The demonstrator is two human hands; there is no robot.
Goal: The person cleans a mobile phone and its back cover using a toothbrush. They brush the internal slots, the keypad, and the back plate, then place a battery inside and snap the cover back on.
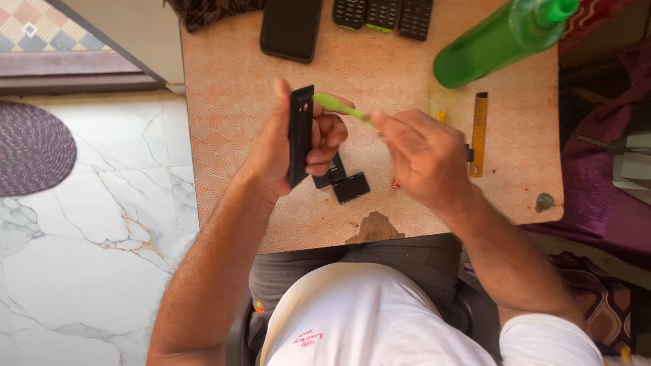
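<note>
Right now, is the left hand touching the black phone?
Touching. Head view shows the left hand wrapped around the black phone, thumb and fingers gripping its edges.

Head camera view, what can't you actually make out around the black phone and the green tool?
- Black phone: seen edge-on in the left hand, so its faces are hidden.
- Green tool: its far end is covered by the right hand.
- Keypad phones and green bottle: cut off by the top edge.

The worktop (237,102) is patterned orange, its laminate chipped at the near edge. On it lie a black phone (291,28), three keypad handsets (383,16), a green bottle (498,42) on its side, a yellow ruler (479,134) and small black parts (346,183).
</note>
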